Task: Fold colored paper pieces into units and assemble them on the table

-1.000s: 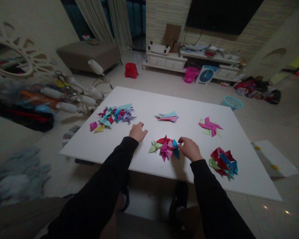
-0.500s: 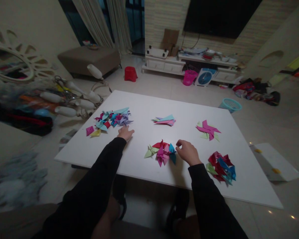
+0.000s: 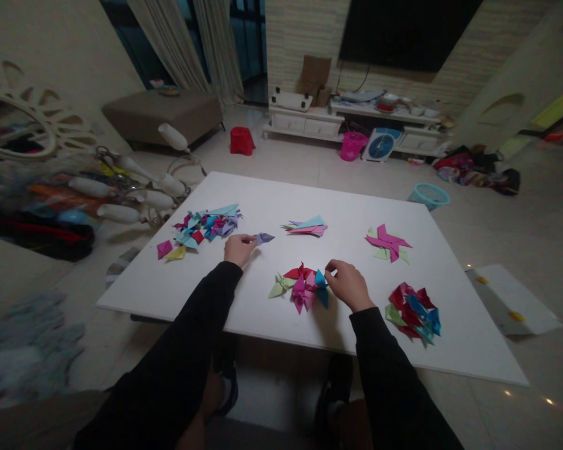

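My left hand (image 3: 239, 250) pinches a grey-purple folded paper piece (image 3: 264, 238), its pointed end toward the right, just above the white table. Left of that hand lies a mixed pile of origami pieces (image 3: 209, 224) in teal, blue, purple and magenta. My right hand (image 3: 349, 284) has its fingers curled together at the right edge of a small heap of folded paper pieces (image 3: 304, 289) in red, pink, green and blue. Its fingertips are beside a blue origami piece (image 3: 321, 279); whether they grip anything is too small to make out.
Flat folded strips (image 3: 307, 226) lie at the table's middle. A magenta pinwheel-like stack (image 3: 388, 242) is farther right, above another origami heap (image 3: 413, 314). Lamp arms (image 3: 152, 199) stand close to the table's left edge (image 3: 143, 256). A blue basket (image 3: 430, 195) is behind the far right corner.
My left hand has taken a grey-purple paper piece from the left pile's edge and moved it right. My right hand stays beside the middle heap. The view has shifted slightly.
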Action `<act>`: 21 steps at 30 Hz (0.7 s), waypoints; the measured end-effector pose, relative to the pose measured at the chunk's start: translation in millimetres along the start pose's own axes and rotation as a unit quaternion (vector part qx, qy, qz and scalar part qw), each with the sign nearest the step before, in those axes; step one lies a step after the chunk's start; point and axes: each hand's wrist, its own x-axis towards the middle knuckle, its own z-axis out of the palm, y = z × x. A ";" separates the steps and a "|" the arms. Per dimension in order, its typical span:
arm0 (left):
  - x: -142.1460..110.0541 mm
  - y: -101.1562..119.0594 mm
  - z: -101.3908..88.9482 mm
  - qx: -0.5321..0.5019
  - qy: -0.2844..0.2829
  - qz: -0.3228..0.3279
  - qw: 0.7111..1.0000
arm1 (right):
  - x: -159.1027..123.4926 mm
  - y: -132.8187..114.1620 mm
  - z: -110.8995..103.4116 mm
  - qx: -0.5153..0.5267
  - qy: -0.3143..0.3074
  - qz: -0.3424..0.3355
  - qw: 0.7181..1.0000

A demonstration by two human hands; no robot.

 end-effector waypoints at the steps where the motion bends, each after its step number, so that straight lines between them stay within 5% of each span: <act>1: -5.4 8.3 1.4 -0.020 -0.005 0.018 1.000 | -1.1 -2.5 -0.4 0.015 0.007 -0.006 1.000; 8: -46.7 51.4 7.1 -0.100 -0.084 0.144 0.981 | -8.0 -11.9 0.3 0.082 0.048 -0.035 0.995; 15: -59.8 55.8 9.7 -0.086 -0.179 0.233 0.952 | -7.8 -20.7 5.9 0.152 0.079 -0.128 0.977; 21: -55.7 60.7 22.2 -0.036 -0.200 0.317 0.926 | 1.0 -30.6 14.6 0.142 0.047 -0.192 0.970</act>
